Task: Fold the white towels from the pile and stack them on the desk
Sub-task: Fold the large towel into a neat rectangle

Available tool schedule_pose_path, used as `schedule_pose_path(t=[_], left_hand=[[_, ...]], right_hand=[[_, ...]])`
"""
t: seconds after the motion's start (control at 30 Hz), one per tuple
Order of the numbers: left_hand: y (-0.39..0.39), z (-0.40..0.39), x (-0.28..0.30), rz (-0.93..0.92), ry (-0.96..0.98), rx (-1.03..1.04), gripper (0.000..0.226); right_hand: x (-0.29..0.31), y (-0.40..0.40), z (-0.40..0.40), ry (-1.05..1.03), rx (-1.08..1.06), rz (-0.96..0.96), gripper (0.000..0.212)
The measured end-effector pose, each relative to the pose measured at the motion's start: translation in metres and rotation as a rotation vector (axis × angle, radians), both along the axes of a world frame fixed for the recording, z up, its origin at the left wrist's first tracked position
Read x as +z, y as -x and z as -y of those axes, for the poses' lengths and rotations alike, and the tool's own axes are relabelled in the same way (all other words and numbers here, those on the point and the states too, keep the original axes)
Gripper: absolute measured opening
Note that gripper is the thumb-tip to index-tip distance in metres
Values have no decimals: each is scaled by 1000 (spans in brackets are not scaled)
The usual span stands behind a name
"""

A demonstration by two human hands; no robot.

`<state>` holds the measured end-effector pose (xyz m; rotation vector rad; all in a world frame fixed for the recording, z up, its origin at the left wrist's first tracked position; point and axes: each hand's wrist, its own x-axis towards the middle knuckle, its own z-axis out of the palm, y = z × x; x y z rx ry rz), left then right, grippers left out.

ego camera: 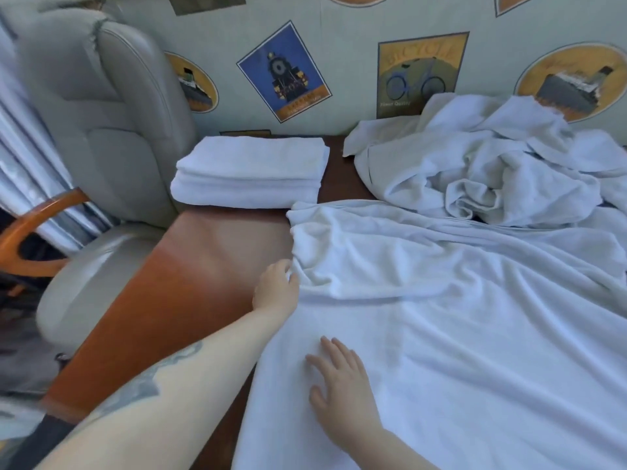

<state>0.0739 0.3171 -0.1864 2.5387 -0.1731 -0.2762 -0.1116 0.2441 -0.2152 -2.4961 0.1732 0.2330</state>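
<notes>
A large white towel (441, 317) lies spread over the brown desk (203, 266), wrinkled along its far left part. My left hand (276, 288) grips the towel's left edge, fingers tucked into the cloth. Nearer to me, my right hand (341, 385) presses flat on the towel with straight, spread fingers. A neat stack of folded white towels (251, 173) sits at the back left of the desk. A crumpled pile of white towels (492, 171) fills the back right against the wall.
A grey padded chair (101, 164) with an orange wooden armrest (30, 232) stands left of the desk. The wall behind (339, 62) carries train, bicycle and ship pictures. A bare strip of desk lies between the chair and the spread towel.
</notes>
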Motion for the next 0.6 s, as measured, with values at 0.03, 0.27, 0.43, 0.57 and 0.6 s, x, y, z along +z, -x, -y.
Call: schedule_pose_path(t=[0.03, 0.27, 0.43, 0.57, 0.6], left_hand=[[-15, 6, 3, -50, 12, -11, 31], [-87, 41, -3, -425, 333, 160, 60], [-124, 54, -14, -632, 513, 199, 53], [-135, 51, -13, -549, 644, 74, 37], [-139, 48, -11, -535, 682, 34, 40]], right_hand=[[1, -10, 0, -9, -24, 14, 50], [23, -107, 25, 13, -241, 11, 44], [33, -173, 29, -151, -450, 11, 41], [41, -205, 45, -173, -602, 99, 45], [45, -212, 51, -185, -637, 123, 46]])
